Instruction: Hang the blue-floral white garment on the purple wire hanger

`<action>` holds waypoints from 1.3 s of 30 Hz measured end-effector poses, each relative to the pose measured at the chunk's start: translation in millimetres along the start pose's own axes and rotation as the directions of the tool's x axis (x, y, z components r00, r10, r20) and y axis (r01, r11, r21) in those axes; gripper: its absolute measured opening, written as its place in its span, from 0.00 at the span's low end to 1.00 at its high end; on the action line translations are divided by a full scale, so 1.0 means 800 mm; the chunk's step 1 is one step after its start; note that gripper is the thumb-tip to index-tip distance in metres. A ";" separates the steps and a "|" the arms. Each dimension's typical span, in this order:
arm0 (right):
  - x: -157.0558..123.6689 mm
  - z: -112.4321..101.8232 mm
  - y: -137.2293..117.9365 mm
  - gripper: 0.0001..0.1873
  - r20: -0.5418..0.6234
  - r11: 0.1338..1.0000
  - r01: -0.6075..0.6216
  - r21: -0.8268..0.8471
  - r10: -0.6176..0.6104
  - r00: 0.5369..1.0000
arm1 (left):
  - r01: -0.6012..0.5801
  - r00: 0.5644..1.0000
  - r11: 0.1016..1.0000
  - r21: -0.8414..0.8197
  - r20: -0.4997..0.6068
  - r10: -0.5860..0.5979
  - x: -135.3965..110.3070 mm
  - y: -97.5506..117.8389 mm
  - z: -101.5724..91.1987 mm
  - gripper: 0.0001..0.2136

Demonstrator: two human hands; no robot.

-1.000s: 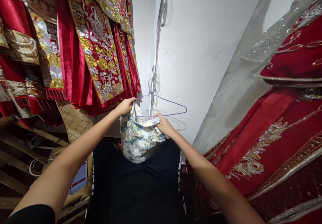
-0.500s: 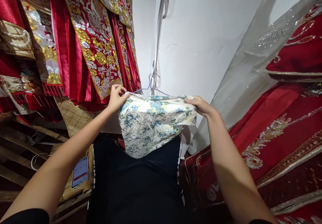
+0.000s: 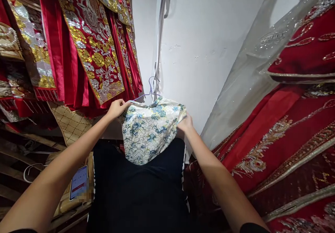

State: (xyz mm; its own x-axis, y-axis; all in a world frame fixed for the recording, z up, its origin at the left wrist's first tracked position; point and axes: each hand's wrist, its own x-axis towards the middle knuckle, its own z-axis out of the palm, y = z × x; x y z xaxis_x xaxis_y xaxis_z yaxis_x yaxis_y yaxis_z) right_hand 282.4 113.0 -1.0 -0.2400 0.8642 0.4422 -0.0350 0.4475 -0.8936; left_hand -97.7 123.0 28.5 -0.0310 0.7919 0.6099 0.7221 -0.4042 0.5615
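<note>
A short-sleeved floral blouse (image 3: pixel 149 131), cream with blue and yellow flowers, hangs on a thin purple wire hanger (image 3: pixel 150 92). My left hand (image 3: pixel 117 108) pinches the blouse by its left shoulder, near the hanger's arm. At the other side, my right hand (image 3: pixel 185 123) is closed at the hem of the right sleeve (image 3: pixel 180 111); its fingertips are partly hidden by the cloth. The hanger's right arm is mostly covered by the blouse. Below the collar, the front lies fairly flat and its rounded lower edge hangs over my dark clothing.
Red and gold embroidered garments (image 3: pixel 96 51) hang at the left. More beaded red garments (image 3: pixel 282 135) hang at the right, under a clear plastic cover (image 3: pixel 235 75). A phone (image 3: pixel 79 183) lies on bamboo slats (image 3: pixel 70 205) at lower left. Behind is a white wall (image 3: pixel 196 27).
My right hand has moved left and slightly down, from the shoulder's outer end to the sleeve hem. The blouse's right shoulder and sleeve now droop. My left hand keeps its hold.
</note>
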 end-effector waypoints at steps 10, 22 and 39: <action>0.016 -0.005 -0.110 0.42 -0.030 0.966 0.052 0.254 -0.046 0.999 | -0.101 0.995 0.987 -0.124 0.011 0.103 0.020 0.038 0.021 0.13; -0.026 0.069 -0.089 0.30 0.601 0.928 0.007 -0.373 0.236 0.764 | -0.168 0.942 0.907 -0.386 -0.334 0.033 -0.019 0.054 0.029 0.07; -0.050 0.109 -0.021 0.53 0.297 0.414 0.504 -0.758 -0.469 0.832 | 0.009 0.970 0.419 -0.908 0.110 0.217 -0.069 0.189 0.042 0.13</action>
State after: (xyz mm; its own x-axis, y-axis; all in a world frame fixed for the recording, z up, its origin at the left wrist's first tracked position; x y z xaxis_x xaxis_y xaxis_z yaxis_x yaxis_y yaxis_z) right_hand 207.8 51.1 -10.6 -0.4713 0.4411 0.7637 0.6005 0.7947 -0.0884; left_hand 36.4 34.0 61.0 0.2029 0.7306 0.6520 -0.3257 -0.5775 0.7486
